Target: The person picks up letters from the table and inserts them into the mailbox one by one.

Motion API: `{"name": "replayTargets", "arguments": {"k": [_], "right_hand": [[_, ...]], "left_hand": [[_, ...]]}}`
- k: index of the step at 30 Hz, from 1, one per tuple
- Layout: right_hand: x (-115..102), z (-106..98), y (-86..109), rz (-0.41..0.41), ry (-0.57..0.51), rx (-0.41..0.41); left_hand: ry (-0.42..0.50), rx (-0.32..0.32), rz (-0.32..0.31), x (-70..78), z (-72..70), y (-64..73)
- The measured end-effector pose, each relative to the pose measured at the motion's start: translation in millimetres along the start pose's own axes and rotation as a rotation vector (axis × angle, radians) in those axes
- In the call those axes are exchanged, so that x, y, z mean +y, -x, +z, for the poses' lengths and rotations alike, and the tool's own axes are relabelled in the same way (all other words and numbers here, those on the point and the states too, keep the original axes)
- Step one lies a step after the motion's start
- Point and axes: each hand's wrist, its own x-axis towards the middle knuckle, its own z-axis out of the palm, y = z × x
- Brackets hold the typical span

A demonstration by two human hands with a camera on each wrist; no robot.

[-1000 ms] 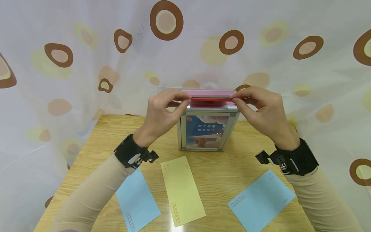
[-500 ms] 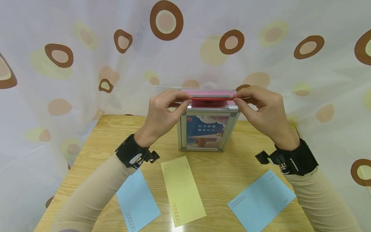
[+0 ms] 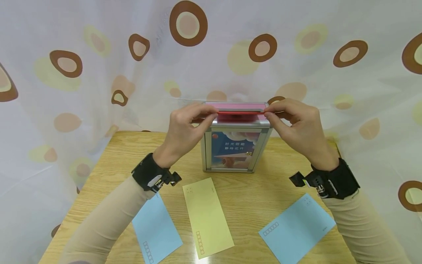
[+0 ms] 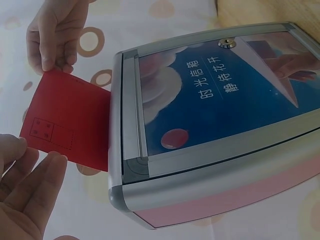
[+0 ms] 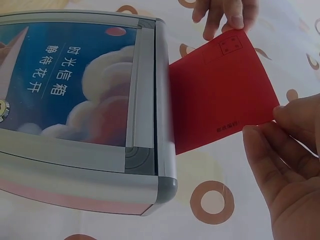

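A red envelope [image 4: 75, 120] stands upright at the top of a metal-framed letter box [image 3: 235, 150], its lower part hidden behind the box's top edge. My left hand [image 3: 188, 126] pinches the envelope's left edge between thumb and fingers. On the opposite edge, my right hand [image 3: 296, 128] pinches it the same way. Seen from the right wrist, the red envelope [image 5: 225, 90] shows printed squares near one corner. The box has a pink top, a blue picture front with white lettering and a small lock [image 4: 227, 43].
On the wooden table [image 3: 244, 194] lie a yellow envelope [image 3: 208, 218], a blue envelope [image 3: 158, 227] at the left, partly under my left forearm, and another blue envelope [image 3: 298, 227] at the right. A patterned cloth [image 3: 211, 47] hangs behind.
Almost nothing differs. Both hands keep their pinch on the red envelope at the top of the letter box, with only very slight shifts.
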Motion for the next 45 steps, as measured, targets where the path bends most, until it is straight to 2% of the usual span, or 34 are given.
{"name": "replayTargets", "arguments": {"k": [19, 25, 38, 45], "right_hand": [[-0.6, 3.9, -0.5, 0.0, 0.019, 0.013], [1.2, 6.5, 0.0, 0.012, -0.013, 0.016], [4.1, 9.6, 4.3, 0.011, -0.02, 0.026], [2.9, 8.9, 5.9, 0.067, -0.016, 0.042]], "left_hand": [[-0.032, 0.002, -0.005, -1.6, -0.6, 3.3], [-0.051, -0.006, -0.012, -1.9, -2.4, 4.5], [-0.006, -0.005, -0.034, -1.0, 1.5, 7.8], [0.006, 0.002, -0.034, -1.4, 4.5, 7.8]]}}
